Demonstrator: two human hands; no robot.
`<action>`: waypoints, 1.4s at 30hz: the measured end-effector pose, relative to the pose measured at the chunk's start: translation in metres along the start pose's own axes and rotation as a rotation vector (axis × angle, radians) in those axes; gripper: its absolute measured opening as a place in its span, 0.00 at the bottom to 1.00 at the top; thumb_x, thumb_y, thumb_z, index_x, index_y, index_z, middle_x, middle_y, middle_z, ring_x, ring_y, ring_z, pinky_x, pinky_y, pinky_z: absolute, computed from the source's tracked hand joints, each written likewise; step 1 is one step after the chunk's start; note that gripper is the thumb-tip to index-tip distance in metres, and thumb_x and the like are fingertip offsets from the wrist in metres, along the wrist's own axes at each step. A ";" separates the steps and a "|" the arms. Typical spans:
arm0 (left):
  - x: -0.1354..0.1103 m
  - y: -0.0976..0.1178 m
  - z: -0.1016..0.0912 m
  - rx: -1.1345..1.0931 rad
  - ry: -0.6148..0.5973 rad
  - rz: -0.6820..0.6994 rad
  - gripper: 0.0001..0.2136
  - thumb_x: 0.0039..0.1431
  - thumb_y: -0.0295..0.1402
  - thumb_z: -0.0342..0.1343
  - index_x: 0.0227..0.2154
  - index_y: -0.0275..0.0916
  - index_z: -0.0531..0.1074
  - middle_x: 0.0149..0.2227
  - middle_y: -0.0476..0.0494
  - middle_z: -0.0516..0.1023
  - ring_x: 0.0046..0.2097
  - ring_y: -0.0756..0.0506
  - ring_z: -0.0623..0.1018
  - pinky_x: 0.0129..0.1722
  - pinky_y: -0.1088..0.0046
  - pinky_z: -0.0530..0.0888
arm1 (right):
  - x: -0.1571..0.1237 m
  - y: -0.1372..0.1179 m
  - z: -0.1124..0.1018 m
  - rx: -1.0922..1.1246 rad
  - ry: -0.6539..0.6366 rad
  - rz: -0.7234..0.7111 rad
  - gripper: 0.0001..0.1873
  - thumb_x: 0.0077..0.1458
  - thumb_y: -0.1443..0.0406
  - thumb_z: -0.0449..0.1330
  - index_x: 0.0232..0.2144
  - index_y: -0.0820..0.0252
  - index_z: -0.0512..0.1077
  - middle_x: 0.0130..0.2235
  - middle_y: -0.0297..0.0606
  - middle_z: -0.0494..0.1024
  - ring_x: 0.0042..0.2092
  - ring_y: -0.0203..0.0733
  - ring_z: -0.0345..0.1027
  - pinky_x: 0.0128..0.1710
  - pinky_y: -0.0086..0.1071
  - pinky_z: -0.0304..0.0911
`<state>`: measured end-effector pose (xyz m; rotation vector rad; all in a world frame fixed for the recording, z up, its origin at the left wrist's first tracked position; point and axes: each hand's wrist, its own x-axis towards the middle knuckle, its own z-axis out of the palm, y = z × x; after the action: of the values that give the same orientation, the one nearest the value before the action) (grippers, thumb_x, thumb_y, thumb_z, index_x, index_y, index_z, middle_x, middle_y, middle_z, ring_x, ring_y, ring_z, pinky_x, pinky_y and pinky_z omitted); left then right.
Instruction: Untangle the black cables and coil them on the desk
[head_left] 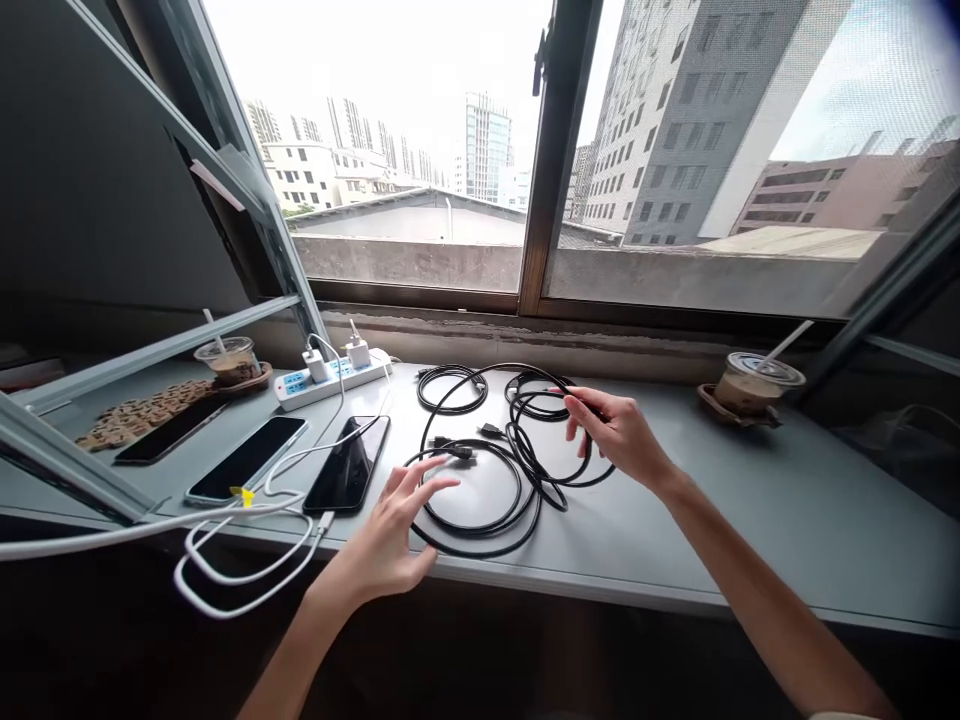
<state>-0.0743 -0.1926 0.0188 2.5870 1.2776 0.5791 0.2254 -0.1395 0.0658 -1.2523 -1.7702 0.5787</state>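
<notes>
Several black cables (480, 495) lie coiled on a grey window ledge (750, 520). My left hand (394, 530) hovers at the near left of the big coil, fingers spread and stretched toward a black plug (455, 450), holding nothing. My right hand (615, 432) rests over the right side of the coils, fingers curled round a black cable loop (540, 405). A smaller separate coil (451, 388) lies further back.
Three phones (349, 463) (247, 458) (169, 432) lie at left, with white cables (247, 570) hanging over the ledge's front edge. A white power strip (330, 378) with chargers stands behind. Iced drinks sit at far left (225, 360) and far right (754, 385). Window frame behind.
</notes>
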 end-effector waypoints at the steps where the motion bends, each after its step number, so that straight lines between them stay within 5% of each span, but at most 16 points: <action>1: 0.000 -0.001 0.000 0.020 0.020 -0.009 0.32 0.43 0.21 0.48 0.55 0.47 0.59 0.61 0.44 0.55 0.59 0.38 0.58 0.58 0.52 0.57 | -0.001 -0.002 -0.004 -0.107 0.069 -0.033 0.21 0.58 0.50 0.50 0.41 0.57 0.73 0.21 0.31 0.74 0.18 0.33 0.67 0.19 0.26 0.57; 4: 0.000 -0.009 0.004 0.101 0.118 -0.056 0.28 0.45 0.24 0.50 0.53 0.44 0.61 0.60 0.41 0.57 0.57 0.36 0.60 0.56 0.52 0.59 | 0.001 -0.004 -0.025 -0.268 0.286 -0.080 0.20 0.58 0.51 0.50 0.37 0.56 0.75 0.22 0.31 0.76 0.18 0.32 0.67 0.22 0.27 0.59; 11: 0.000 -0.017 0.017 0.223 0.329 -0.146 0.23 0.54 0.30 0.50 0.54 0.43 0.61 0.55 0.40 0.65 0.50 0.37 0.66 0.48 0.57 0.65 | 0.007 0.026 -0.103 -0.041 0.747 -0.008 0.20 0.54 0.49 0.54 0.31 0.60 0.71 0.28 0.39 0.75 0.17 0.33 0.63 0.14 0.28 0.48; 15: 0.008 -0.015 0.018 0.170 0.436 -0.157 0.22 0.60 0.32 0.47 0.57 0.41 0.57 0.52 0.38 0.68 0.48 0.40 0.68 0.48 0.59 0.65 | -0.004 0.043 -0.130 0.034 0.864 0.046 0.18 0.53 0.48 0.54 0.29 0.56 0.69 0.27 0.37 0.71 0.20 0.34 0.62 0.16 0.29 0.47; 18: 0.014 -0.010 0.019 0.151 0.393 -0.087 0.14 0.60 0.32 0.48 0.49 0.43 0.65 0.50 0.40 0.69 0.50 0.40 0.68 0.50 0.58 0.64 | -0.015 0.046 -0.130 0.031 0.768 0.130 0.20 0.52 0.46 0.53 0.30 0.55 0.70 0.25 0.36 0.70 0.18 0.34 0.61 0.15 0.30 0.47; 22: 0.017 0.002 0.021 0.089 0.248 0.043 0.20 0.52 0.36 0.60 0.49 0.45 0.67 0.52 0.41 0.68 0.52 0.38 0.67 0.50 0.58 0.65 | -0.032 0.049 -0.121 -0.184 0.594 0.137 0.22 0.49 0.47 0.57 0.35 0.57 0.75 0.25 0.37 0.74 0.18 0.34 0.62 0.17 0.31 0.56; 27: 0.017 0.020 0.009 0.025 0.113 0.186 0.04 0.52 0.34 0.61 0.24 0.43 0.75 0.48 0.46 0.71 0.49 0.40 0.67 0.49 0.59 0.65 | -0.056 0.069 -0.128 -0.370 0.440 0.149 0.19 0.51 0.50 0.58 0.38 0.55 0.76 0.26 0.36 0.77 0.17 0.34 0.63 0.22 0.33 0.63; 30: 0.021 0.034 -0.004 -0.025 0.171 0.201 0.09 0.57 0.34 0.56 0.22 0.42 0.74 0.46 0.44 0.71 0.47 0.41 0.67 0.49 0.60 0.65 | -0.064 0.072 -0.129 -0.534 0.373 0.102 0.15 0.51 0.52 0.59 0.35 0.52 0.77 0.32 0.38 0.79 0.27 0.43 0.72 0.25 0.35 0.66; 33: 0.034 0.055 -0.013 -0.084 0.167 0.186 0.06 0.56 0.36 0.57 0.27 0.43 0.75 0.47 0.44 0.71 0.47 0.42 0.67 0.48 0.60 0.66 | -0.068 0.046 -0.107 -0.491 0.414 -0.016 0.16 0.54 0.53 0.56 0.37 0.53 0.77 0.42 0.41 0.78 0.39 0.47 0.73 0.35 0.39 0.69; 34: 0.041 0.063 -0.013 -0.099 0.179 0.178 0.04 0.55 0.35 0.57 0.30 0.44 0.75 0.47 0.44 0.70 0.47 0.42 0.67 0.48 0.61 0.66 | -0.070 0.032 -0.095 -0.387 0.339 -0.039 0.16 0.54 0.53 0.56 0.39 0.54 0.76 0.43 0.41 0.77 0.41 0.47 0.72 0.37 0.38 0.69; 38: 0.079 0.089 -0.004 -0.112 0.445 0.096 0.06 0.58 0.29 0.52 0.36 0.41 0.72 0.45 0.42 0.70 0.47 0.42 0.68 0.49 0.59 0.64 | -0.083 -0.022 -0.039 0.013 -0.390 -0.075 0.19 0.58 0.52 0.51 0.45 0.50 0.74 0.46 0.39 0.77 0.45 0.44 0.71 0.41 0.35 0.69; 40: 0.098 0.097 0.000 -0.093 0.540 0.065 0.07 0.57 0.26 0.50 0.37 0.40 0.71 0.43 0.42 0.71 0.46 0.43 0.68 0.50 0.59 0.64 | -0.089 -0.036 -0.020 0.079 -0.509 0.003 0.16 0.54 0.53 0.57 0.42 0.51 0.74 0.38 0.36 0.79 0.37 0.41 0.74 0.37 0.32 0.70; 42: 0.113 0.103 0.004 -0.058 0.619 0.070 0.12 0.56 0.22 0.48 0.40 0.39 0.70 0.44 0.42 0.70 0.46 0.43 0.68 0.49 0.60 0.64 | -0.090 -0.040 -0.011 0.132 -0.435 0.085 0.14 0.54 0.54 0.57 0.38 0.54 0.73 0.29 0.34 0.79 0.24 0.34 0.70 0.24 0.26 0.67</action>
<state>0.0636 -0.1656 0.0795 2.4957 1.2903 1.4888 0.2247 -0.2386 0.0677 -1.1755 -1.9953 1.0642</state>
